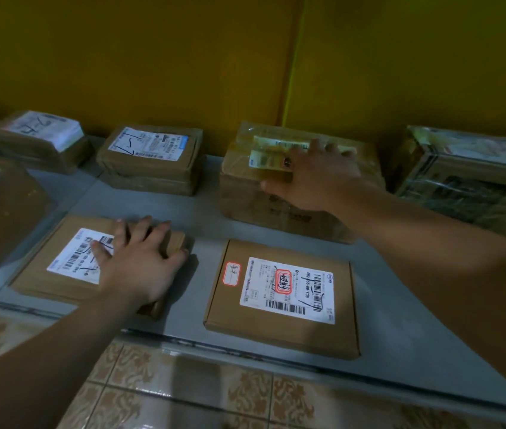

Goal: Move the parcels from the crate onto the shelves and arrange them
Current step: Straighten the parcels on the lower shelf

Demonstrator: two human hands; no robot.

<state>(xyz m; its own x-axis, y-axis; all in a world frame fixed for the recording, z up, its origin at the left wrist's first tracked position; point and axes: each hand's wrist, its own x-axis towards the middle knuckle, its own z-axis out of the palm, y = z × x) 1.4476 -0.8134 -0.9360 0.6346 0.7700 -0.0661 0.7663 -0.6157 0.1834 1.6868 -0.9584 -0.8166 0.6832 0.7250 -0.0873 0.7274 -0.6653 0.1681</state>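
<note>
Here, a grey shelf [202,212] spans the frame, with a yellow wall [152,57] behind and a patterned tile floor [183,397] at the bottom. Left hand [140,264] lies flat on a flat parcel [69,261] at lower left, grip wide, fingers spread. Right hand [313,178] rests on a taped box [245,196] at upper centre, grip also wide. A labelled parcel [282,298] sits lower centre; more parcels [149,159] line the back.

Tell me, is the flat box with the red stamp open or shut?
Shut: the flat box lies label-up on the shelf, its lid down flat.
</note>
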